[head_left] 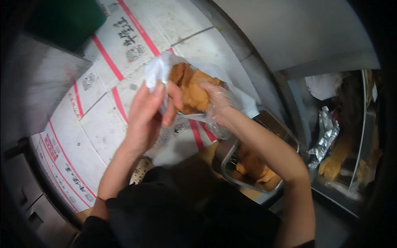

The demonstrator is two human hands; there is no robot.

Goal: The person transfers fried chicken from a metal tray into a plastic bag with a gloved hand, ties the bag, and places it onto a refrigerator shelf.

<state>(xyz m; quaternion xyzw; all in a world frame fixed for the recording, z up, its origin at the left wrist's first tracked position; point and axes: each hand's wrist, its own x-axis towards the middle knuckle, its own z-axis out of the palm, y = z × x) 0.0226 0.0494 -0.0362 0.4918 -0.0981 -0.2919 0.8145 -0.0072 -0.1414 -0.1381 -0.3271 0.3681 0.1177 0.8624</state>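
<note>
A white plastic bag (158, 69) hangs with its mouth towards me, and several browned food pieces (198, 93) lie in it. They look like fried or braised food; the exact kind is unclear. My left hand (149, 107), bare and a little blurred, pinches the bag's left edge between thumb and fingers. A clear plastic glove covers my right hand (219, 100), which is at the right side of the bag's mouth. Its thumb presses on a light brown piece; the other fingers are mostly hidden.
Flattened white cardboard with red stripes (102, 136) covers the floor. Below my right forearm stands a metal pan (229, 178) with more brown pieces. At the right, a metal-framed compartment (338, 198) contains crumpled foil (325, 136). A green bin (66, 24) stands upper left. A perforated shoe (141, 170) shows below.
</note>
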